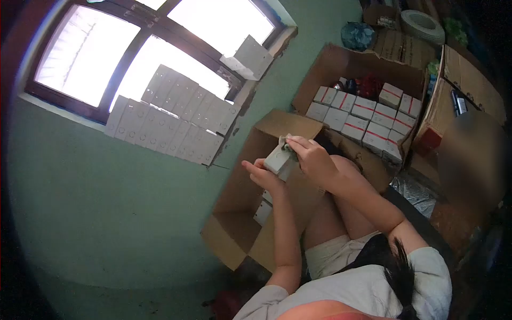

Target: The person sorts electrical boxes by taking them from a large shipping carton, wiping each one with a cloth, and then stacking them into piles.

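Observation:
My left hand [265, 176] supports a small white rectangular box [276, 162] from below and the side, its thumb and fingers along the edges. At the upper end of that box, my right hand [313, 160] pinches a crumpled greyish cloth [288, 143] and presses it against the surface. Both hands are above an open cardboard carton [233, 183]. Inside this carton, similar white pieces [263, 212] show partly behind my left forearm.
Several white boxes [165, 125] stand in rows on the windowsill, with another stack [248, 57] farther right. A second open carton [314, 80] holds white boxes with red stripes [364, 108]. At the back lie a roll of tape [422, 26] and a blue plastic bag [357, 36].

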{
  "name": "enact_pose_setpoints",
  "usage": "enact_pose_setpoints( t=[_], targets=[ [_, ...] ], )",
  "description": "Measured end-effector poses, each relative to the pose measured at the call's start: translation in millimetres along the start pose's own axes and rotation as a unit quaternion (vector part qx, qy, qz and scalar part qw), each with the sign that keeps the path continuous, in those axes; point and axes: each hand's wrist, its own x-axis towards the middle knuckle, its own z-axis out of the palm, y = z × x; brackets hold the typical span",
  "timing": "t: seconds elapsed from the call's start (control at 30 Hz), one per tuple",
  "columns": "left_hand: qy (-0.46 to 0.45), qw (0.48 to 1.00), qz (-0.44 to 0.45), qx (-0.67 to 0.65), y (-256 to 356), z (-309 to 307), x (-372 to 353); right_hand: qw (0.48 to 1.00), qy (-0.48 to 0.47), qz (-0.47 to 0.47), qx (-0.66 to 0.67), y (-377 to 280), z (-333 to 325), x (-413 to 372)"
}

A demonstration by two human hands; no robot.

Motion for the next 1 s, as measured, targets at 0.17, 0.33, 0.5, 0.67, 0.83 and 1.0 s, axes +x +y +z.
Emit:
enact_pose_setpoints(
  t=[0.17,0.33,0.5,0.67,0.83,1.0],
  targets=[
    [-0.030,0.999,-0.007,0.020,6,21,-14,0.999,0.024,-0.046,-0.014,-24,5,-3],
    [0.022,0.999,0.030,0.027,-12,4,-12,1.000,-0.021,0.016,-0.006,2,-2,9],
    [0.054,0.998,0.017,-0.034,-16,5,-7,0.996,-0.076,-0.035,0.015,-14,-1,8],
    [0.034,0.999,-0.030,-0.018,-1,9,-16,0.996,-0.057,-0.070,-0.009,-21,-14,25],
    [0.066,0.996,0.048,-0.027,-17,5,-15,0.995,-0.077,-0.053,-0.026,-3,-10,26],
    [-0.048,0.995,0.058,0.072,-28,-1,1,0.993,-0.089,-0.067,0.023,-27,-10,12]
  ],
)
